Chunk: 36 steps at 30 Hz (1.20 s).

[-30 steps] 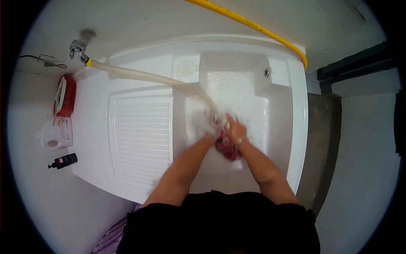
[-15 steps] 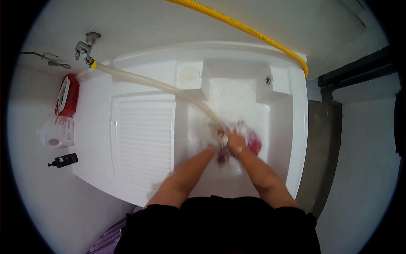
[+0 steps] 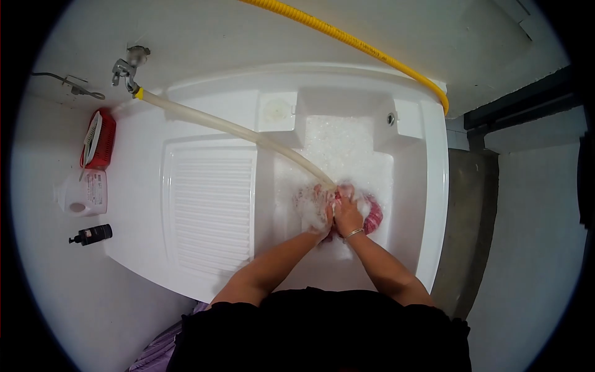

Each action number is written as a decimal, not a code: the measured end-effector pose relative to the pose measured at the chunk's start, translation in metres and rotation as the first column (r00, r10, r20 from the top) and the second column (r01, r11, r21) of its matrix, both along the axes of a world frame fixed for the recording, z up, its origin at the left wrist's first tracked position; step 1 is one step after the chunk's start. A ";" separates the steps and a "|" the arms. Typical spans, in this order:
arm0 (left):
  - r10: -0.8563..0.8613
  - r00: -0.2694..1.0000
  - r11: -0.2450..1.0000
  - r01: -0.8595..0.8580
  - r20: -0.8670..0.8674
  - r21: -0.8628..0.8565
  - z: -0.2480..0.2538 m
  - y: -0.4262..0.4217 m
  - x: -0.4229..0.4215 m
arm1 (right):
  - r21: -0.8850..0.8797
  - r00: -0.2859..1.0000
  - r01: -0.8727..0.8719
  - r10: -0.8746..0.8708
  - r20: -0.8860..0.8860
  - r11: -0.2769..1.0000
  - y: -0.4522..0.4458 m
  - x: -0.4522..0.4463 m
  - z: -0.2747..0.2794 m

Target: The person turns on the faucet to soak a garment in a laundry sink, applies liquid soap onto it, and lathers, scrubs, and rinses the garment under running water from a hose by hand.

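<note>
A wet red-and-pink cloth point(image 3: 373, 216), with suds on it, lies bunched in the white basin point(image 3: 410, 204). My left hand point(image 3: 326, 217) is closed on part of the cloth, foam covering much of its fingers. Right beside it, my right hand point(image 3: 348, 216) is also closed on the cloth, a bracelet point(image 3: 354, 233) at its wrist. Both hands are pressed together. Just beyond them ends a clear hose point(image 3: 285, 152); foam and hands hide whether its tip touches the cloth.
Foamy water point(image 3: 338, 139) spreads behind my hands. Left of the basin is a ribbed washboard point(image 3: 211, 204). A tap point(image 3: 127, 73) feeds the hose. A red basket point(image 3: 105, 139), a pinkish jug point(image 3: 93, 193) and a black pump bottle point(image 3: 93, 234) stand at the left. A yellow hose point(image 3: 359, 43) crosses behind.
My hands have come closer together, and the left one, blurred before, now shows on the cloth. The clear hose's lower end has shifted slightly right.
</note>
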<state>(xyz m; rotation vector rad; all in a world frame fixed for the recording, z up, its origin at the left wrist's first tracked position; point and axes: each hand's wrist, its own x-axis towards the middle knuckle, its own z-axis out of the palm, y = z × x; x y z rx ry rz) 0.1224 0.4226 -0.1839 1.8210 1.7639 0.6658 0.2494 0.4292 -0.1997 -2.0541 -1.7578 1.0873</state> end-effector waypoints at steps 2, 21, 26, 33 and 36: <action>-0.081 0.995 0.985 0.089 -0.062 0.146 -0.077 -0.001 -0.003 | 0.073 0.951 -0.234 0.212 0.226 0.969 0.001 0.001 -0.023; -0.280 0.849 0.956 0.289 -0.447 -0.051 -0.047 0.007 -0.002 | -0.126 0.980 -0.197 0.198 -0.010 0.972 0.065 0.007 0.005; -0.421 0.801 0.907 0.363 -0.426 -0.213 -0.018 0.033 -0.005 | 0.359 0.971 -0.182 0.110 0.214 0.915 0.135 0.002 -0.008; -0.389 0.808 0.920 0.362 -0.442 -0.149 -0.016 0.030 -0.009 | 0.196 0.864 -0.403 0.300 0.404 0.894 0.157 0.000 -0.026; -0.363 0.800 0.926 0.366 -0.477 -0.091 0.000 0.031 -0.011 | 0.187 0.853 -0.416 0.311 0.418 0.890 0.169 0.000 -0.035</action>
